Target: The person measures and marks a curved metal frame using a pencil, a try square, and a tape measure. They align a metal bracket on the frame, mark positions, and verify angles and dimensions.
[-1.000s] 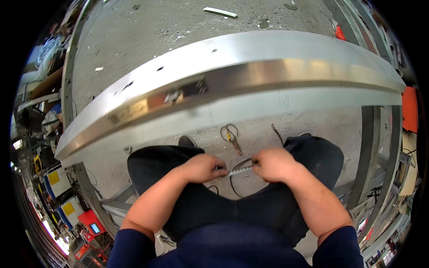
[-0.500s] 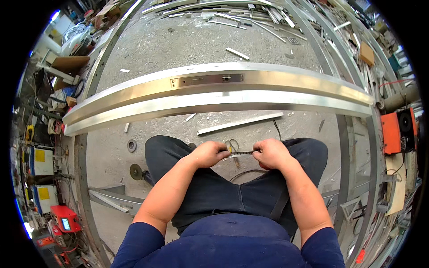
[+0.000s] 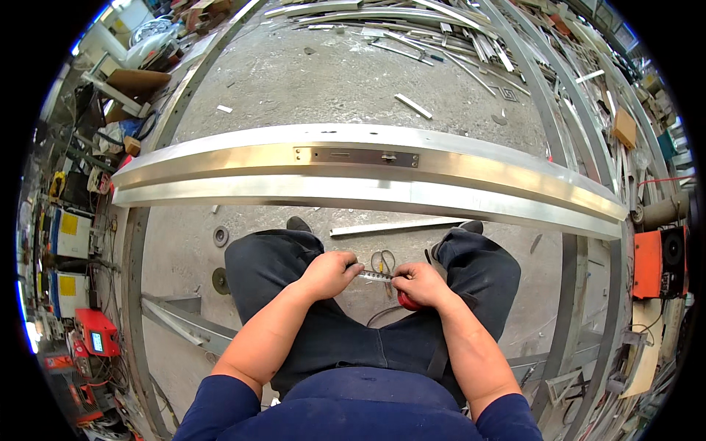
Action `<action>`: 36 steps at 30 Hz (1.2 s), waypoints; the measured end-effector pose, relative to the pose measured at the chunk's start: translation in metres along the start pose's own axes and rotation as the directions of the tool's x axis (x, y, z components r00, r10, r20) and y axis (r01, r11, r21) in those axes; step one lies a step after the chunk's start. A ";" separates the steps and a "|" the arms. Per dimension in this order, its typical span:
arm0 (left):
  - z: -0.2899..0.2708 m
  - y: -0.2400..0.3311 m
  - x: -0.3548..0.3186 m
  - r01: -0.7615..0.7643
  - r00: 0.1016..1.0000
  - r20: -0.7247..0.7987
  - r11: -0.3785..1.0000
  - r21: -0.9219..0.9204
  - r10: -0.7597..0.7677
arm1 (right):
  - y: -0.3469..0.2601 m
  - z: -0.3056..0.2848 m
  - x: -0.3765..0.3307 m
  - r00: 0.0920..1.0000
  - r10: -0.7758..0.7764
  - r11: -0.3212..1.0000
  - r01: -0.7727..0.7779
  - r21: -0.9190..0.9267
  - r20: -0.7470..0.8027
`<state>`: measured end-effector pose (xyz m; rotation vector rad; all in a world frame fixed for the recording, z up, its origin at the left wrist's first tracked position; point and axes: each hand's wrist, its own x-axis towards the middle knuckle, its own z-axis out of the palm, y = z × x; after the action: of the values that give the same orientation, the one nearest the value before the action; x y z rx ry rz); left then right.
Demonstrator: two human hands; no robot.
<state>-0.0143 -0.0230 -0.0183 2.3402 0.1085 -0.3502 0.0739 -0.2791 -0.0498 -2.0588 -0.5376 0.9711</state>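
Note:
My left hand (image 3: 329, 273) and my right hand (image 3: 421, 284) are closed on the two ends of a short strip of measuring tape (image 3: 376, 276) stretched between them, above my knees. A red tape case (image 3: 407, 300) shows just under my right hand. On the concrete floor below the tape lies a pair of scissors (image 3: 383, 262). In front of me runs a long shiny metal frame profile (image 3: 368, 180) with a lock plate (image 3: 357, 156) set into its top face.
A loose aluminium bar (image 3: 393, 227) lies by my feet. Two round discs (image 3: 220, 257) sit on the floor at left. Red welding machines (image 3: 94, 334) stand at lower left, an orange box (image 3: 647, 263) at right. Metal offcuts (image 3: 412, 37) pile up at the back.
The view has tilted up, so the profile now sits higher and shows in full. My hands have dropped slightly and stay together on the tape; the red case now shows.

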 end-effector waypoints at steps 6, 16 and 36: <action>0.010 -0.007 0.035 -0.038 0.997 0.061 0.999 0.008 0.037 | -0.001 -0.004 0.011 0.994 0.109 0.993 -0.110 -0.037 -0.028; 0.002 -0.009 0.054 0.025 0.997 0.081 0.997 -0.076 -0.019 | 0.001 -0.001 0.034 0.995 0.101 0.994 -0.099 0.040 -0.028; 0.010 -0.019 0.051 -0.012 0.998 0.059 0.999 -0.040 0.014 | -0.003 0.001 0.032 0.995 0.099 0.995 -0.099 -0.015 -0.020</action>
<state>0.0288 -0.0178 -0.0520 2.2886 0.0713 -0.4067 0.0929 -0.2559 -0.0626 -2.1238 -0.4386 1.0063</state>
